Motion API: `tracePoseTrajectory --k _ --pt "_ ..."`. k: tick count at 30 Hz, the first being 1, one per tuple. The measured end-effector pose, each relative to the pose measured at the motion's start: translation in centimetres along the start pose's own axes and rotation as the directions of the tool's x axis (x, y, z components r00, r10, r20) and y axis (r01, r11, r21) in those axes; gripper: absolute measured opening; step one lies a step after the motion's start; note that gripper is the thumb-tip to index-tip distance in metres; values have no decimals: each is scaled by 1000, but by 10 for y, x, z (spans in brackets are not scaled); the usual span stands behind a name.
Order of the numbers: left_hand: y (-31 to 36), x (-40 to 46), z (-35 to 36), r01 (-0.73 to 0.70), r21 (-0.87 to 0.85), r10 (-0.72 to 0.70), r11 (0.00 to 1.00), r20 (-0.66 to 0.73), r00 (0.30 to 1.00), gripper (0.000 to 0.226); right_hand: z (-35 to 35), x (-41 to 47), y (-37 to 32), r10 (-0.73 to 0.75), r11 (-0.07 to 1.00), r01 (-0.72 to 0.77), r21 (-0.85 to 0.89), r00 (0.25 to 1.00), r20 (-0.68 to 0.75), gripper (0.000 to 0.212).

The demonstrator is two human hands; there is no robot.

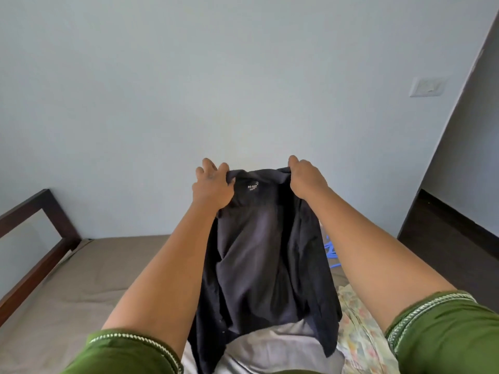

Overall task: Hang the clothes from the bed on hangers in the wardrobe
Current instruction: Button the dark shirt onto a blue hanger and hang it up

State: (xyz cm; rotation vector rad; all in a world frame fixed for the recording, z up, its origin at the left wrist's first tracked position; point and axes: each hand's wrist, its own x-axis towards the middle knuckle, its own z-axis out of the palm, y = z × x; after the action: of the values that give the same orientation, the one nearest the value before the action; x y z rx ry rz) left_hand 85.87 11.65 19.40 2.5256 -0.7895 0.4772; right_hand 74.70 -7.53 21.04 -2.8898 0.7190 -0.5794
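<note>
Pale blue wall (pixel 243 76) fills most of the view, with a white switch plate (pixel 428 86) set into it at the right and a dark doorway (pixel 464 184) beyond. Below it a bed (pixel 89 273) covered in a tan sheet is seen, edged on the left by a dark wooden frame (pixel 40 233). A dark navy shirt (pixel 259 255) is held up above the bed by its collar, with a small white label visible inside the neck and its body hanging down between the forearms. The collar is pinched at its left end by the left hand (pixel 213 184), whose outer fingers are spread, and is gripped at its right end by the right hand (pixel 303 178), whose fingers are curled round the cloth. Blue plastic hangers (pixel 332 252) are partly seen on the bed behind the right forearm. A light grey garment (pixel 270 346) and a floral cloth (pixel 359 327) are lying on the bed beneath the shirt. Green sleeves (pixel 445 333) with white trim are worn on both arms.
</note>
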Motion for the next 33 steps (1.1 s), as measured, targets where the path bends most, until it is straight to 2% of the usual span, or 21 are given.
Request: tracePoseTrajectory --k 2,5,6,9,11,13,15,16,17,18,20,22,24,25,27,28,29,30,31,32,33 --pt "4 3 -1 57 89 -61 994 46 997 32 -6 -1 -2 22 996 -22 -82 1000 -1 27" --pt "7 8 -4 72 23 -75 997 193 978 28 -13 -4 -13 168 974 -131 -184 964 207 29" --pt "7 9 -5 86 10 -86 996 198 976 28 -15 -6 -17 210 967 -158 -200 939 274 27" --pt "5 10 -18 136 135 -162 981 206 965 34 -23 -10 -21 246 962 -166 -218 873 420 16" --pt "5 11 -31 138 360 -276 923 365 889 47 -28 -10 -22 256 967 -218 -135 829 498 22" --pt "9 11 -48 140 451 -382 882 508 772 54 -31 -6 -25 187 962 -259 86 856 482 33" --pt "13 13 -59 295 258 -391 920 664 638 37 -41 -5 -33 119 948 -244 206 868 483 34" --pt "16 14 -65 429 122 -381 895 709 593 26 -46 -4 -38 116 959 -229 165 852 510 31" --pt "17 15 -69 539 -6 -370 842 721 586 18 -52 -6 -42 131 977 -198 74 841 525 26" --pt "17 16 -72 606 -128 -364 785 697 618 16 -61 -10 -47 169 983 -180 -27 845 508 22" --pt "17 19 -72 641 -291 -365 710 626 689 17 -73 -12 -49 125 989 -65 -130 837 532 23" --pt "19 17 -75 605 -365 -347 708 567 747 18 -76 -9 -51 96 987 -12 -161 847 522 18" --pt "21 18 -77 584 -455 -317 672 537 782 15 -76 -4 -49 92 995 -67 -73 902 422 13" --pt "21 16 -79 556 -486 -293 674 515 805 13 -75 -2 -48 87 996 -92 -1 937 339 14" --pt "19 17 -82 453 -451 -221 769 478 850 10 -72 -2 -44 127 987 -131 90 991 52 17" --pt "17 18 -82 408 -429 -183 806 475 861 11 -69 -3 -42 131 984 -119 130 987 -93 23" --pt "15 15 -83 407 -451 -164 794 485 859 9 -67 -2 -40 130 977 -94 192 973 -188 32" --pt "14 12 -86 398 -488 -117 777 509 853 7 -65 -2 -40 159 952 -90 294 963 -219 38" --pt "12 9 -89 358 -517 -45 777 523 851 8 -65 0 -40 231 875 -121 468 955 -185 40" --pt "10 7 -92 297 -528 35 795 529 848 16 -66 2 -41 309 709 -170 685 947 -85 38" --pt "10 4 -94 227 -535 98 814 511 854 24 -68 2 -42 341 455 -238 858 937 79 32"
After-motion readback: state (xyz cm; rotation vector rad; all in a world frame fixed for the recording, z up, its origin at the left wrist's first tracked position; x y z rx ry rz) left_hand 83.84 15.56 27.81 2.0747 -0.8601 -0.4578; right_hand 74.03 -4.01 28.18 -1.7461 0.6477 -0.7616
